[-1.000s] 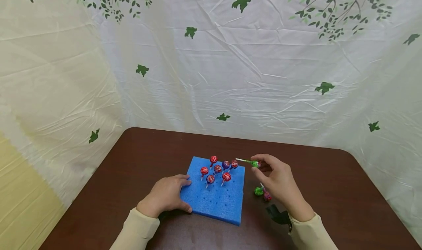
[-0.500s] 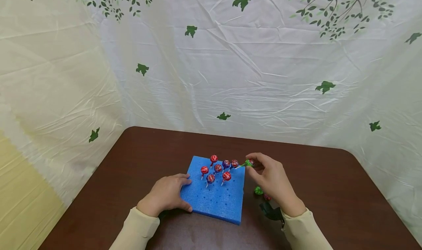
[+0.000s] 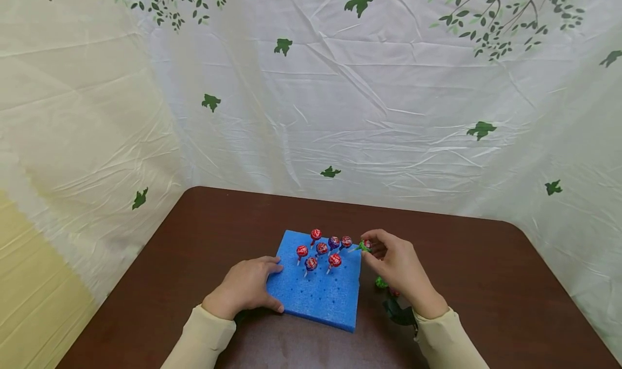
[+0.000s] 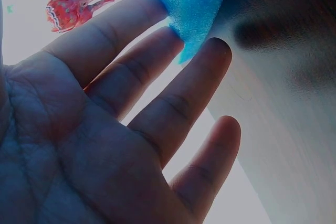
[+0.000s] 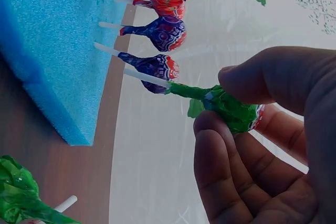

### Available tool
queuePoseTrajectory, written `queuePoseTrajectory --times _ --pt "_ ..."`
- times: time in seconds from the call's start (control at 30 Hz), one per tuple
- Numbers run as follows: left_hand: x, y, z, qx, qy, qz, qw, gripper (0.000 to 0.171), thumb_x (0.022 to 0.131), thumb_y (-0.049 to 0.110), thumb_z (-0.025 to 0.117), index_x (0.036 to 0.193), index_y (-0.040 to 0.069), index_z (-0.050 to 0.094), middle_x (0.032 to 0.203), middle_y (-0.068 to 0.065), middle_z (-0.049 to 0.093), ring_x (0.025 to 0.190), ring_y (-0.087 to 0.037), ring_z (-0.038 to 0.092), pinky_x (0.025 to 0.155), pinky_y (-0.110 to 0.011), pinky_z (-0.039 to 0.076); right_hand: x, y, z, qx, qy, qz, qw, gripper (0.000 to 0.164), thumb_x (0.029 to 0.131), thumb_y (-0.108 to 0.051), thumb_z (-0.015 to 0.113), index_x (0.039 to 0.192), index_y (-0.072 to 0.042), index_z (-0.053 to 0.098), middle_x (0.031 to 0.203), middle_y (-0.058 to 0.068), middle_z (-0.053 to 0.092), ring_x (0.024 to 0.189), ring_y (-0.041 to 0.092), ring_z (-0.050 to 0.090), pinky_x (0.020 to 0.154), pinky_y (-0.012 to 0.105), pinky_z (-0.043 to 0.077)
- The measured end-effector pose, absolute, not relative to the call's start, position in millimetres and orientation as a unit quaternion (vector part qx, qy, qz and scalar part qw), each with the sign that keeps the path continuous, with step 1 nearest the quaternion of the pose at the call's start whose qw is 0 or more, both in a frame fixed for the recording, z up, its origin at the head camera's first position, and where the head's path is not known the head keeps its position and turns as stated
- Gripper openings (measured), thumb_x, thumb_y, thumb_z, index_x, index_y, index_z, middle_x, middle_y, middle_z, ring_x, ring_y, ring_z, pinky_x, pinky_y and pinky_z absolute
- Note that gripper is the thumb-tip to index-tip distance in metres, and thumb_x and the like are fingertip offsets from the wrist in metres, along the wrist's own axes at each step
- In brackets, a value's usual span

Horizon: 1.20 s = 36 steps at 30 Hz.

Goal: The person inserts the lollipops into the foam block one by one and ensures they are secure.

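A blue foam board dotted with small holes lies on the table. Several red and purple lollipops stand by their sticks in its far half. My left hand rests against the board's left edge, fingers straight and spread in the left wrist view, fingertips at the blue foam. Between thumb and fingers my right hand pinches a green-wrapped lollipop by its candy head. Its white stick points toward the board, near the far right corner, and overlaps a purple lollipop in the right wrist view.
Right of the board, partly under my right hand, lie another green lollipop and a dark red one. A dark strap hangs at my right wrist. The brown table meets a white leaf-printed curtain behind.
My right hand has moved left and slightly down with the green lollipop, bringing it to the board's far right corner. The left hand and board have stayed put.
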<state>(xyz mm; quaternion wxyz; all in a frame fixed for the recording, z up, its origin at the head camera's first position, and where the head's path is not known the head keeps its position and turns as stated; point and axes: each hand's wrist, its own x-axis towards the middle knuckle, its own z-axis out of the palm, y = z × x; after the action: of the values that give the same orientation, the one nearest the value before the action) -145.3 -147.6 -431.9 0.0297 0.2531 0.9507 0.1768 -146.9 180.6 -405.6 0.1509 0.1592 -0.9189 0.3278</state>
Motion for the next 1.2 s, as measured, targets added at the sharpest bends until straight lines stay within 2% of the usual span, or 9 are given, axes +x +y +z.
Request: queuePoseTrajectory --times 0.27,0.9,1.2 --pt "-144.3 -147.1 -430.3 0.247 0.952 0.178 0.037 0.083 0.062 0.05 0.091 0.127 0.006 0.068 0.137 -0.01 0.059 0.123 -0.033 0.057 0.097 -0.052 0.047 -148.4 179.0 -409.1 0.162 -0.917 0.337 0.14 0.034 0.086 -0.007 0.079 0.117 -0.009 0.066 0.097 0.0 0.067 0.08 0.012 0.065 0.071 0.03 0.057" --pt "-143.7 -148.2 -428.6 0.246 0.951 0.18 0.042 0.083 0.062 0.05 0.092 0.128 0.007 0.068 0.137 -0.01 0.059 0.124 -0.032 0.056 0.097 -0.052 0.047 -148.7 175.1 -408.7 0.16 -0.915 0.35 0.123 0.031 0.089 -0.009 0.076 0.119 -0.006 0.067 0.099 0.0 0.068 0.082 0.013 0.066 0.075 0.039 0.058" --pt "-145.4 -148.4 -429.8 0.243 0.953 0.176 0.042 0.084 0.062 0.052 0.091 0.128 0.007 0.068 0.137 -0.009 0.059 0.124 -0.032 0.057 0.097 -0.053 0.047 -148.9 172.6 -409.7 0.154 -0.917 0.35 0.11 0.033 0.089 -0.011 0.076 0.121 -0.006 0.067 0.099 0.0 0.068 0.082 0.01 0.065 0.073 0.031 0.057"
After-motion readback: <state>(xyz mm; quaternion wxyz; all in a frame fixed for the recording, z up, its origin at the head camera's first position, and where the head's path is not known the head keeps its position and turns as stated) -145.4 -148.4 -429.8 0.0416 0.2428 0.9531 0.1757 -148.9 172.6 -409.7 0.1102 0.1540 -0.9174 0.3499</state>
